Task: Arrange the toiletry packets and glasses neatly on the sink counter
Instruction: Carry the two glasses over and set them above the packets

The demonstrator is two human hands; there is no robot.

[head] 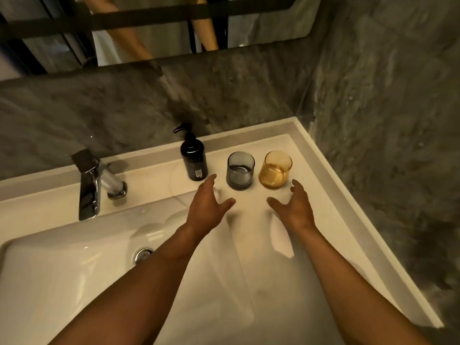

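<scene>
Both hands — left hand (207,207), right hand (296,207) — spread open and empty at mid-frame, just below the grey glass (240,170) and amber glass (275,169) upright on the desk (154,175). Glasses look placed; no packets visible — next likely fetching them.

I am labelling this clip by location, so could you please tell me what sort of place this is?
Most likely a bathroom, perhaps a hotel's: a white sink with a chrome faucet, a mirror above, and a pump bottle beside two glasses.
</scene>
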